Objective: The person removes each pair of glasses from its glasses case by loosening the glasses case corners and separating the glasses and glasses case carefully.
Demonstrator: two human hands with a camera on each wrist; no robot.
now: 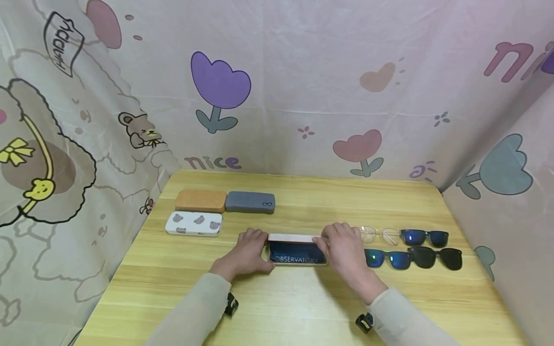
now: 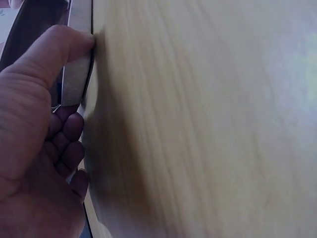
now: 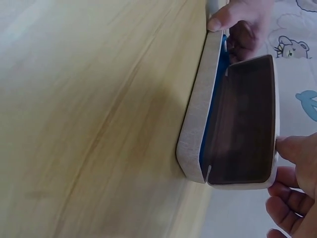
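In the head view an eyeglass case [image 1: 290,238] sits on the table in front of me, its lid raised and its hinges out of sight. Inside lies a dark blue cloth [image 1: 298,251] with pale "OBSERVATORY" lettering. My left hand [image 1: 246,254] holds the case's left end, thumb on the front wall and fingers round the end. At the other end, my right hand [image 1: 344,250] pinches the lid's edge between thumb and fingers. The right wrist view shows the lid's dark brown lining [image 3: 242,124] and the pale outer wall [image 3: 195,124] of the base.
Back left are a tan case [image 1: 200,201], a grey-blue case [image 1: 250,202] and a white bear-print case [image 1: 194,224]. Right of my right hand lie clear glasses [image 1: 368,234], blue-lensed sunglasses [image 1: 414,237], blue-green ones [image 1: 399,260] and black ones [image 1: 451,258]. Printed curtains [image 1: 277,86] border the table.
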